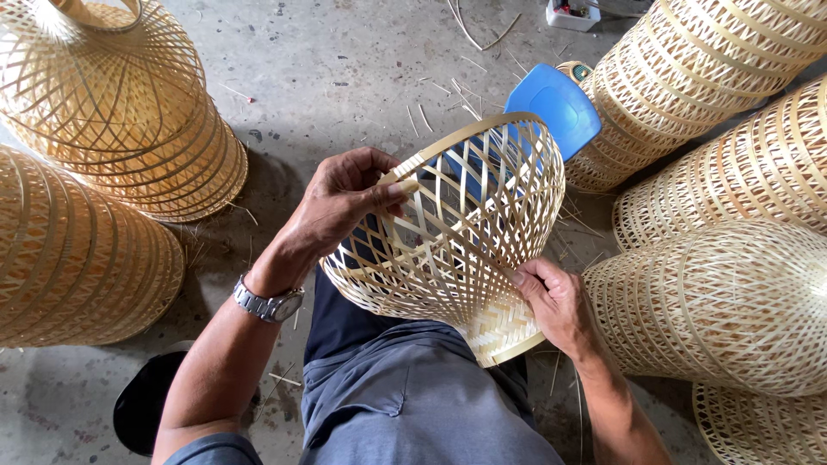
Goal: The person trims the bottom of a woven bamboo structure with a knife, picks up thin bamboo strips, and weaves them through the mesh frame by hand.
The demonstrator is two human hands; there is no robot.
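Your left hand (345, 202) has its fingers curled over the wide open rim of the woven bamboo shade (448, 232), thumb and fingertips pinching a loose strip end right at that rim. Your right hand (556, 301) is wrapped round the narrow, tightly plaited neck, fingers pressed together against the weave, steadying it. The shade lies tilted across your lap, wide mouth up and away from you, neck down by your right knee. This looks like the finishing of the rim, tucking strip ends into the band. The next tuck calls for a firm brace at the neck and a careful feed at the rim, since thin strips can kink. Around you: finished shades stacked to the left (112, 112) and right (732, 293), a blue plastic stool (556, 108) behind, on a concrete floor (345, 60) littered with slivers.
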